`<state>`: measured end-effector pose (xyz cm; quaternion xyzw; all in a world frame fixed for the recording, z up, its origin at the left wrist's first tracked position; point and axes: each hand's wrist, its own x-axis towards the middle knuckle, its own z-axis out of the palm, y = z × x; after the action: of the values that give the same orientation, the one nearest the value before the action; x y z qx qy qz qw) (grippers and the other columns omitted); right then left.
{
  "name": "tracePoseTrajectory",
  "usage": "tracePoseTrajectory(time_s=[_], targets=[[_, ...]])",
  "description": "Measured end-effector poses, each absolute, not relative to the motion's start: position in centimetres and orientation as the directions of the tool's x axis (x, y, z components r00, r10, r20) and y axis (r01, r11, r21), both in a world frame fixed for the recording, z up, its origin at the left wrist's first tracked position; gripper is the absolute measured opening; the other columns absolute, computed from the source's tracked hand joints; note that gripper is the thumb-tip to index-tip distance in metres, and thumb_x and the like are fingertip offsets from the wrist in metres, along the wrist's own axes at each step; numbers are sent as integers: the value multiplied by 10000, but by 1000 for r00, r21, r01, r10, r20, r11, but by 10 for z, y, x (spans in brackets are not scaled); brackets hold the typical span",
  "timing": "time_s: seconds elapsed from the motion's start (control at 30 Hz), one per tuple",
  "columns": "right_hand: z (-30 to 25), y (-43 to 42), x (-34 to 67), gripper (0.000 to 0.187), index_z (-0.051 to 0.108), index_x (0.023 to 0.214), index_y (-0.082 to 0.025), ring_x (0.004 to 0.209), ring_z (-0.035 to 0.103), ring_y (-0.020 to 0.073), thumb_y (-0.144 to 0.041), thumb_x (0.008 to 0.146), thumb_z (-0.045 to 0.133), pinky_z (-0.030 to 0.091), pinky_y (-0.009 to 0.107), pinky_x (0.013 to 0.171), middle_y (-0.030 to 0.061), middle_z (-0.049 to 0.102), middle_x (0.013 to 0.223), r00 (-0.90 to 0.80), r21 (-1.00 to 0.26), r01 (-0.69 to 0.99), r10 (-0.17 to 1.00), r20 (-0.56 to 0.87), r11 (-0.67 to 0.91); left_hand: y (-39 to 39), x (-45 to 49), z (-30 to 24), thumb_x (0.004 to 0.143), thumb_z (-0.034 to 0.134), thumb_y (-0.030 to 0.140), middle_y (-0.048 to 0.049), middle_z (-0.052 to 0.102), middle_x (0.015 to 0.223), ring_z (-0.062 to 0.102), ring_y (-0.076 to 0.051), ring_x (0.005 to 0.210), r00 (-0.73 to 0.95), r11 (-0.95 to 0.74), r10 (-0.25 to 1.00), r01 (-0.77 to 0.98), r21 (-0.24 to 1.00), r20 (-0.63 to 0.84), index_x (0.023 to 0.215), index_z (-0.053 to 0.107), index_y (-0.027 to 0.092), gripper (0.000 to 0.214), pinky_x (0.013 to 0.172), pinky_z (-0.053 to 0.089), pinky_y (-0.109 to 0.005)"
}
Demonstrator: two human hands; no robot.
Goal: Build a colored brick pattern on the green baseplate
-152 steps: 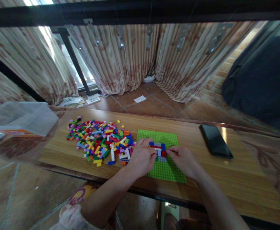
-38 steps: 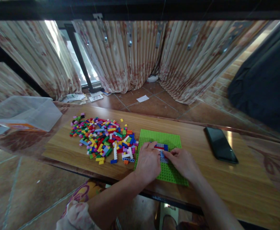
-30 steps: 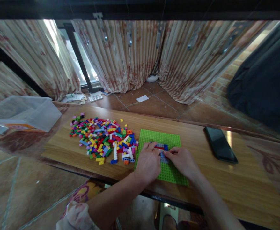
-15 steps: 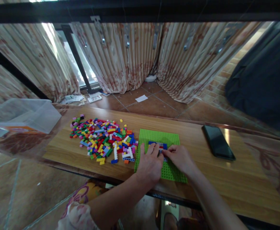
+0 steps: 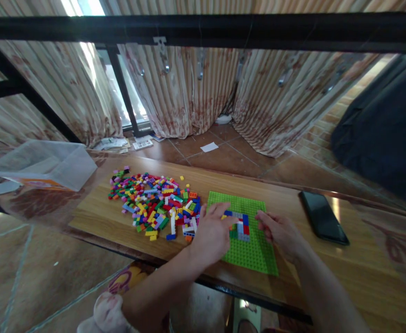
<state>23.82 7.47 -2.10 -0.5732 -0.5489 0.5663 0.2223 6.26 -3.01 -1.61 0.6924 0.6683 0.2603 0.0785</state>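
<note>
A green baseplate (image 5: 249, 252) lies flat on the wooden table (image 5: 314, 263). A small build of blue, red, grey and white bricks (image 5: 241, 224) stands on the plate's middle. My left hand (image 5: 212, 231) rests on the plate's left part, fingers stretched toward the build and touching its left side. My right hand (image 5: 282, 231) hovers just right of the build with fingers loosely curled and nothing visible in them. A heap of loose coloured bricks (image 5: 154, 201) spreads to the left of the plate.
A black phone (image 5: 322, 216) lies on the table to the right. A clear plastic box (image 5: 45, 164) sits at the far left. A black rail (image 5: 203, 30) crosses overhead, with curtains and tiled floor behind the table.
My right hand has drawn back to the right, off the brick build, which now shows fully. My left hand stays at the build's left side. The view tilted slightly.
</note>
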Motion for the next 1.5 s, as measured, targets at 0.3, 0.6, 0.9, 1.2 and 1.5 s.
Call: tracePoseTrajectory(time_s=[0.3,0.6,0.9,1.2,1.5], targets=[[-20,68,230,482,693,826,-151,514,497,103,-456,466,791,422,246,485,24,666,679,-263,-909,248,880,-397,-336,-3,-57,2,850,485,84,-89,721,1066,650,-203,1016,-509,371,836,802,469,208,1016,733,162,308,990,466,-363],[-26,70,227,490,709,830,-135,513,503,110,-474,483,776,428,256,498,25,658,636,-283,-908,282,877,-388,-310,3,-48,-18,738,529,32,-66,737,1006,647,-206,999,-193,118,965,925,361,178,979,736,176,348,1030,414,-374],[-30,70,232,489,716,845,-135,516,501,113,-488,513,782,422,257,498,22,649,632,-303,-909,299,875,-378,-290,1,-55,-15,697,536,39,-65,733,1023,647,-221,1002,-185,139,976,936,324,115,965,735,183,363,1019,421,-378],[-33,69,230,482,706,858,-139,524,499,109,-527,576,751,412,248,498,22,655,658,-335,-915,310,871,-358,-257,-3,-54,-11,727,506,64,-67,731,1066,652,-225,1033,-280,261,960,918,300,23,1047,723,188,406,961,479,-339],[-26,67,227,465,691,802,-141,500,484,100,-528,555,760,399,243,485,16,639,624,-334,-914,303,868,-367,-269,-8,-61,-10,650,506,-8,-56,725,1092,639,-206,1046,-254,239,967,915,323,3,1064,721,186,505,966,476,-314]])
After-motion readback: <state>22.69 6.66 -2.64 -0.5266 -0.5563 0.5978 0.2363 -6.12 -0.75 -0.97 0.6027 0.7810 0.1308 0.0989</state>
